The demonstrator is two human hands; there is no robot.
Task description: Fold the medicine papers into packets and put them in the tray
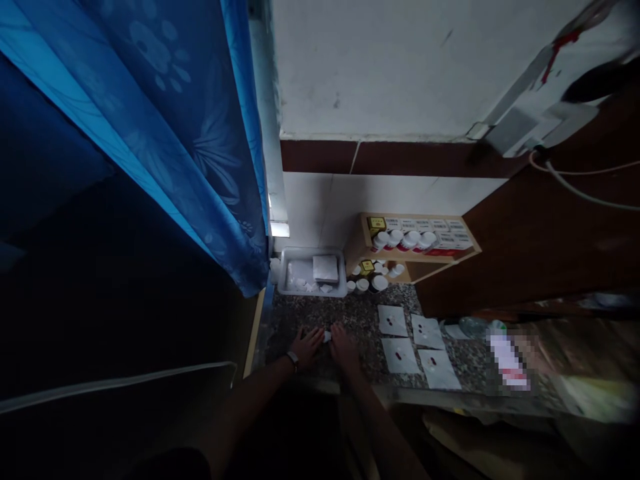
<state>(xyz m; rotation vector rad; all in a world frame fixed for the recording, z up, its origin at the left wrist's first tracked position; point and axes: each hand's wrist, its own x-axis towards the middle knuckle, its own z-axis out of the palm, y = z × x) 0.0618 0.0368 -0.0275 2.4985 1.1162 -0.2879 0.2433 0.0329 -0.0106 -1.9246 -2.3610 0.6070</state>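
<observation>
- A blue patterned curtain [165, 100] hangs at the left.
- The speckled counter [357, 317] runs beneath both hands.
- A wooden shelf [356, 250] stands at its back, holding boxes and white-capped bottles [411, 239].
- Beside it, a clear tray [313, 291] holds white paper.
- 4 paper sheets [440, 377] lie right of the hands.
- The left hand [307, 347] and right hand [345, 348] extend fingers to a small white packet [327, 336] between them; I cannot tell whether either grips it.
- Small dark pills [399, 356] rest on the sheets.
</observation>
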